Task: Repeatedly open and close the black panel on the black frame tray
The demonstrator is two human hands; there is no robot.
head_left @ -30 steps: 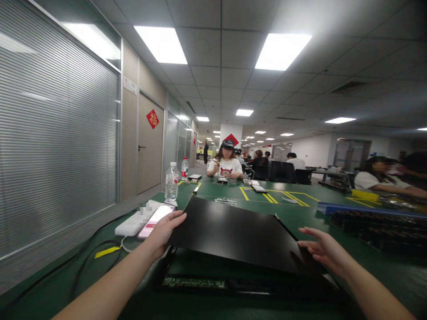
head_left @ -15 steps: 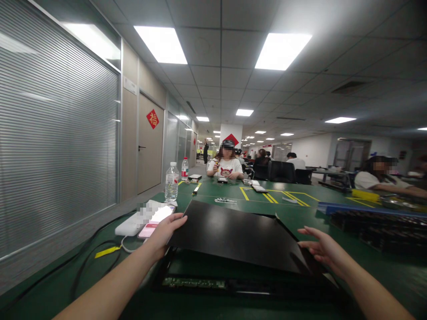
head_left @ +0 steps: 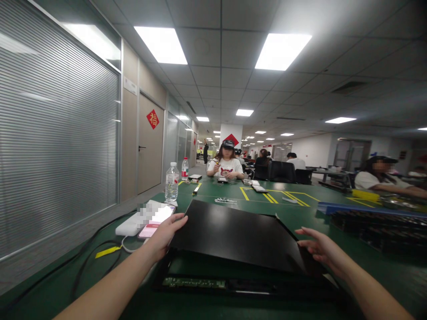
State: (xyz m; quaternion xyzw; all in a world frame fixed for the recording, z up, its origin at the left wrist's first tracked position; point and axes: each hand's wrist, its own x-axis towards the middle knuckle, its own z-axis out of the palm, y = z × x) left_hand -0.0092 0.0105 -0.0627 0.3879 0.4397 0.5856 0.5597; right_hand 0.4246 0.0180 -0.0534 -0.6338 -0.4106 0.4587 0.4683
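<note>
A thin black flat panel, slightly shiny, lies tilted over a black frame, its near left part raised above the frame. A green circuit board strip shows in the frame's near edge. My left hand is closed on the panel's left edge, thumb on top, the other fingers mostly hidden beneath. At the right edge is my right hand, fingers stretched and apart, the tips at the side of the panel and frame. Whether they bear any of the panel's weight I cannot tell.
On the left are a white power bank, a lit phone, black cables and a water bottle. Several dark parts lie at the right beside a blue strip. A person sits opposite.
My right hand has shifted very slightly left against the edge. The panel and my left hand stay almost still.
</note>
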